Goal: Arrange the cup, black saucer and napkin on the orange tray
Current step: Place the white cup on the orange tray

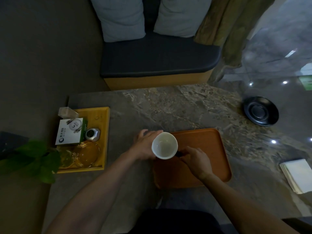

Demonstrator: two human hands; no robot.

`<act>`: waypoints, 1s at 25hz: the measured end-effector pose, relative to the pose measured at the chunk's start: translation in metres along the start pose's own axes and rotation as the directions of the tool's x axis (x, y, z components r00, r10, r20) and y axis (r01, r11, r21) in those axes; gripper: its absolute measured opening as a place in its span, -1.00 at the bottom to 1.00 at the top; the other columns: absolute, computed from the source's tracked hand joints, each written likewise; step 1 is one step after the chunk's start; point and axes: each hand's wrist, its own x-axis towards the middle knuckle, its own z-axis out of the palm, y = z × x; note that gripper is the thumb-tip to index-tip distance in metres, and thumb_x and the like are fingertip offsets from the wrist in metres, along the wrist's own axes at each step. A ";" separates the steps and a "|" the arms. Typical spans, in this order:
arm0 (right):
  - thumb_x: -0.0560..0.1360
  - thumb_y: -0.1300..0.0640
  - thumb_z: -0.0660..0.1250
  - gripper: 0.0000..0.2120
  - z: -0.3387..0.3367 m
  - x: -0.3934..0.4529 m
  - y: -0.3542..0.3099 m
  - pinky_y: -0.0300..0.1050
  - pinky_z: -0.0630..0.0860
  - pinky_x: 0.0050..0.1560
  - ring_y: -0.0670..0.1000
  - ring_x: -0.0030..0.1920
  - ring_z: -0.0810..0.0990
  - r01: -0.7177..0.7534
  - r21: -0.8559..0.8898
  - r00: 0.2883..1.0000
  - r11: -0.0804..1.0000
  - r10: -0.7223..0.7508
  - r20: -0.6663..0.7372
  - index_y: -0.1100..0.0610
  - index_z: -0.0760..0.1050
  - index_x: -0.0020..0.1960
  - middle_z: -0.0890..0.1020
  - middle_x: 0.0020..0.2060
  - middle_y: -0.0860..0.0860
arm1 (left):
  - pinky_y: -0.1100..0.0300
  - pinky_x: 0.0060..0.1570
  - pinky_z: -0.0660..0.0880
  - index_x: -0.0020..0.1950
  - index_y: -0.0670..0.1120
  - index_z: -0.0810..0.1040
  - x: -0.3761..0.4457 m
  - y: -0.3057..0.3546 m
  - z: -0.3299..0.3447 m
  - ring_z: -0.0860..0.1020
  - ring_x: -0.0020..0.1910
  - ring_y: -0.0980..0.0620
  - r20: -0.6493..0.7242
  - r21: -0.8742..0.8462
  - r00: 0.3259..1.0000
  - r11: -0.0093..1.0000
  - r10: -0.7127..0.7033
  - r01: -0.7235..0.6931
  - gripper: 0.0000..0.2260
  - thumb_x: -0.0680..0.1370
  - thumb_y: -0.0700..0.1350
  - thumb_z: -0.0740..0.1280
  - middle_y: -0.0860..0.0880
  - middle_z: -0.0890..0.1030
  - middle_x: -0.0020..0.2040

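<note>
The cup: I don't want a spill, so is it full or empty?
Empty. The cup, held upright by the left hand and right hand, shows a bare white inside.

One view only: head-worn wide-angle camera, set above the near edge of a stone-topped table (168, 105), looking forward and steeply down. Both forearms enter from the bottom edge; the left hand (145, 146) and right hand (195, 159) sit near frame centre, close to the lens, over the orange tray (211, 149). Upper frame reaches a cushioned bench (158, 59) beyond the table. Straight lines bow toward the edges. No second view shares the scene.
</note>
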 end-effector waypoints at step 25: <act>0.57 -0.20 0.11 -0.66 -0.021 -0.027 0.025 0.03 0.40 0.12 0.05 0.17 0.47 0.130 -0.477 0.970 0.869 -0.012 0.243 -0.06 0.45 0.22 0.54 0.15 -0.02 | 0.03 0.29 0.40 0.44 -0.12 0.35 -0.066 0.037 0.066 0.41 0.32 -0.07 -0.052 -0.296 0.897 0.864 -0.440 0.407 -0.46 0.53 0.06 0.37 -0.16 0.35 0.41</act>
